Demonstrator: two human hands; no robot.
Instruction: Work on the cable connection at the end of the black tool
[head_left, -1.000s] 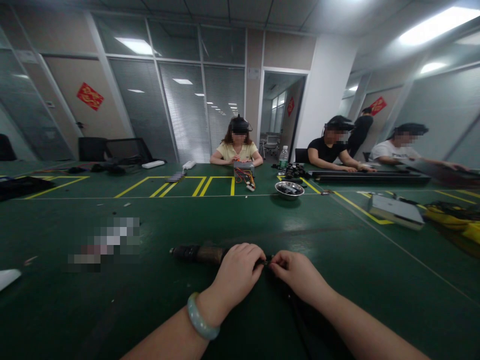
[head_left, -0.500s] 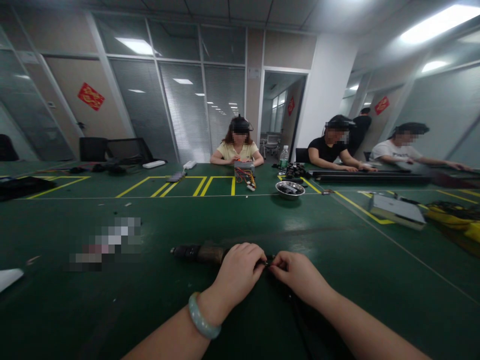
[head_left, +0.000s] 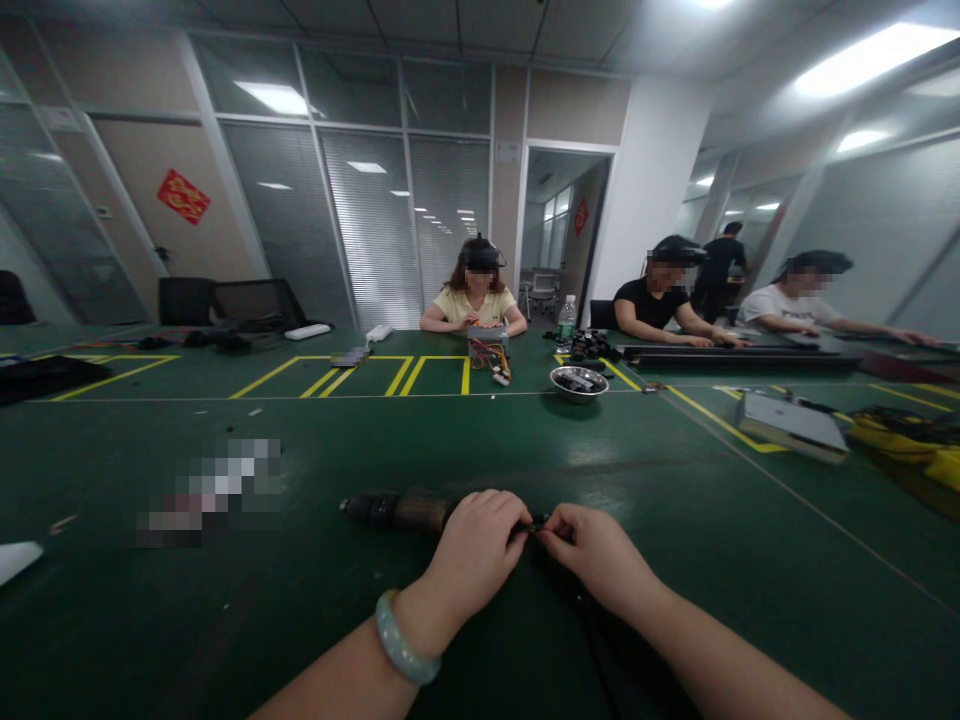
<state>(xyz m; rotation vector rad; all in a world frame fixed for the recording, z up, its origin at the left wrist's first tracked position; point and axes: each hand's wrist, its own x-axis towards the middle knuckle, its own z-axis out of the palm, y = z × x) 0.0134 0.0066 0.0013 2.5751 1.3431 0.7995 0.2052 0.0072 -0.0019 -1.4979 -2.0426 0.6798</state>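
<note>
A long dark power tool [head_left: 416, 510], drill-like with a narrow metal tip, lies on the green table with its tip to the left. Across its right end rests my left hand [head_left: 484, 530], a pale green bangle on the wrist; thumb and forefinger are closed at a small dark piece [head_left: 537, 524]. My right hand [head_left: 589, 540] pinches at the same piece from the right side, fingertips almost touching the left ones. What exactly the fingers hold is too small to name. A dark cord [head_left: 589, 625] runs from below the hands toward the front edge.
A metal bowl [head_left: 579, 384] of dark parts stands ahead, near a plastic bottle [head_left: 567, 318]. A silver box [head_left: 793, 425] lies at right. Left of the tool is a blurred-out item [head_left: 217, 490]. Across the table, people work; one handles a power supply unit [head_left: 487, 347] with coloured wires.
My hands keep nearly the same place and grip. The view has shifted very slightly. In the background, a standing person has changed posture.
</note>
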